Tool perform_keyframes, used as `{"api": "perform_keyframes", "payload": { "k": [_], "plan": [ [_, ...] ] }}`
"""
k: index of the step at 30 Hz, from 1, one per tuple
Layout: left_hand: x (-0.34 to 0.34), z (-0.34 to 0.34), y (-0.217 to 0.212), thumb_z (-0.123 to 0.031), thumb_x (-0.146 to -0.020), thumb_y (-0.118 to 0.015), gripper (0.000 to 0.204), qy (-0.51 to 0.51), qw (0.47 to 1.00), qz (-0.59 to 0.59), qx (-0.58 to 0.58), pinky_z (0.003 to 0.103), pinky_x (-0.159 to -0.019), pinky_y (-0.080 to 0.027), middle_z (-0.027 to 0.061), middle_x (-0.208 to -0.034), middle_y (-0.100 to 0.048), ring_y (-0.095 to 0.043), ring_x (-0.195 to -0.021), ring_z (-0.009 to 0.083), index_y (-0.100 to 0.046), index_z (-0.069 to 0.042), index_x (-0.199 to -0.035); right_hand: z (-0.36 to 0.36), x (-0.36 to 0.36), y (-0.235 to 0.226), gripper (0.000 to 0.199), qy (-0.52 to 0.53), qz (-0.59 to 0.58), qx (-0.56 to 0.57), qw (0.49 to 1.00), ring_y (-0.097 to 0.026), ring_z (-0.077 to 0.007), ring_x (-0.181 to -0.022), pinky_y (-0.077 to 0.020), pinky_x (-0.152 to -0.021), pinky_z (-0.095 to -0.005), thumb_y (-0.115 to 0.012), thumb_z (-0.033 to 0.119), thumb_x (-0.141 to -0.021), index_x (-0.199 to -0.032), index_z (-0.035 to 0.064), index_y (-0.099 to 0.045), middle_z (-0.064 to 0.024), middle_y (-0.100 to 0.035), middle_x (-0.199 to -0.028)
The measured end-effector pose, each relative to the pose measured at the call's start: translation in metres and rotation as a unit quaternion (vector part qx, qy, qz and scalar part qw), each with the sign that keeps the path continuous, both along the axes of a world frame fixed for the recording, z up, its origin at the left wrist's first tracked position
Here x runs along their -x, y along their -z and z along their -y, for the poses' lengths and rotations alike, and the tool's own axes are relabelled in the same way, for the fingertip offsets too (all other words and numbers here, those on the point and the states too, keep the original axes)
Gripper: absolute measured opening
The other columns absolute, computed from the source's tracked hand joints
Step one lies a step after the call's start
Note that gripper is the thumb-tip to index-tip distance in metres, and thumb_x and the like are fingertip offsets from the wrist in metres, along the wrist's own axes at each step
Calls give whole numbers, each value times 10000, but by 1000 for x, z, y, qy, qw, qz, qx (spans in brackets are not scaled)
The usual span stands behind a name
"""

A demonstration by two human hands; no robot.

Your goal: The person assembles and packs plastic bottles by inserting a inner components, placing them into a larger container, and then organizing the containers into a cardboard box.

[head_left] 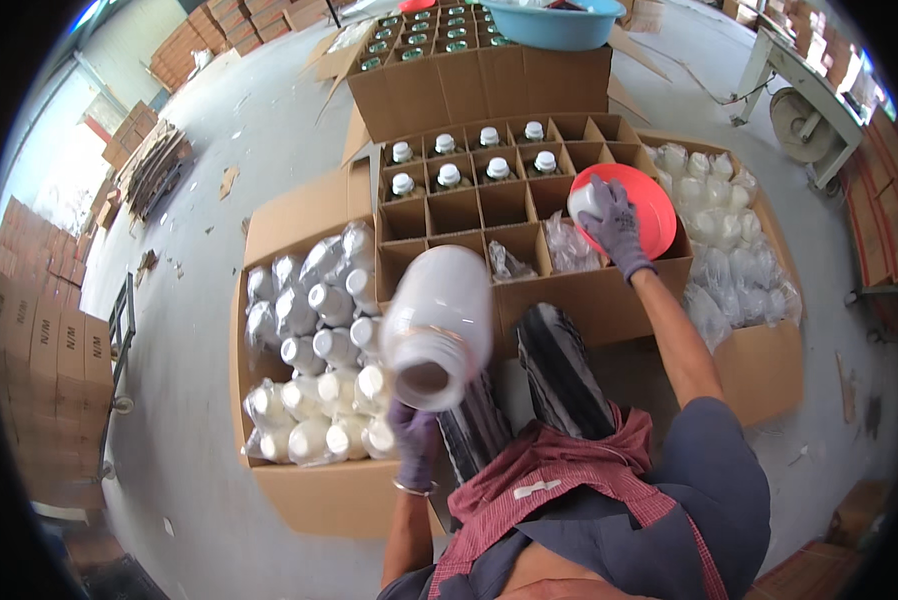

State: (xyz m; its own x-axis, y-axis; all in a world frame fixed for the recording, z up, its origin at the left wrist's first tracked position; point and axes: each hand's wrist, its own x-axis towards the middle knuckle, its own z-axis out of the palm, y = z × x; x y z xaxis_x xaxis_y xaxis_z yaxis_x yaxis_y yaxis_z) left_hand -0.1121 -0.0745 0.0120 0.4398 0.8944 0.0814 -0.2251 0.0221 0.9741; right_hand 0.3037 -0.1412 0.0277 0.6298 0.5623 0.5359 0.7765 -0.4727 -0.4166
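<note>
My left hand [416,440], in a purple glove, is closed round the lower side of a large white bottle [439,310]. The bottle is tilted, its uncapped mouth facing me. My right hand [617,226], gloved in grey-purple, grips a white rounded piece [585,204] that looks like a cap, at the left side of a red bowl [659,222]. That bowl rests on the right end of a divided carton [589,300]. White-capped bottles [498,170] stand in its far compartments, and crumpled clear plastic [569,246] lies in near ones.
At the left, an open carton [314,485] holds several white bottles [334,345] in plastic. Another carton [759,375] of plastic-wrapped pieces stands right. Beyond, a carton [479,85] of bottles carries a blue basin [554,25]. A machine frame [804,110] and stacked boxes stand farther off.
</note>
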Motion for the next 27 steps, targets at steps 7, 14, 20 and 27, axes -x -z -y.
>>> {"api": "perform_keyframes", "payload": {
  "k": [7, 14, 20, 27],
  "plan": [
    [-33, 14, 28, -57, -848, -619, 189, 303, 863, -187, -359, 450, -1113, -280, 158, -1311, -542, -377, -1339, 368, -651, -3, -1026, 8, 117, -12, 454, -333, -424, -117, 834, -625, -251, -1012, -463, -947, -372, -653, 302, -907, -1242, 9, -561, -175, -630, -1129],
    [-66, 14, -5, -171, -996, -470, 330, 90, 979, -170, -62, 311, -940, -456, 138, -1128, -668, -609, -1059, 219, -600, 39, -1215, 55, 169, -56, 294, -291, 70, -92, 950, -581, -269, -725, -466, -724, -394, -740, 302, -766, -929, 76, -647, -80, -593, -782],
    [-86, -10, -15, -199, -975, -443, 350, 246, 960, -127, -37, 349, -924, -468, 143, -1141, -656, -614, -1045, 230, -602, 11, -1206, 56, 202, -43, 253, -417, 1, -12, 909, -598, -263, -750, -455, -700, -435, -711, 347, -787, -821, 107, -640, -79, -598, -805],
    [-57, 34, -21, -157, -972, -482, 311, 275, 936, -137, -170, 361, -1083, -358, 154, -1137, -645, -533, -1217, 269, -600, 9, -1206, 86, 157, -6, 194, -595, -184, -73, 779, -587, -258, -811, -455, -760, -375, -707, 261, -829, -813, 83, -631, -71, -571, -860]
  ]
}}
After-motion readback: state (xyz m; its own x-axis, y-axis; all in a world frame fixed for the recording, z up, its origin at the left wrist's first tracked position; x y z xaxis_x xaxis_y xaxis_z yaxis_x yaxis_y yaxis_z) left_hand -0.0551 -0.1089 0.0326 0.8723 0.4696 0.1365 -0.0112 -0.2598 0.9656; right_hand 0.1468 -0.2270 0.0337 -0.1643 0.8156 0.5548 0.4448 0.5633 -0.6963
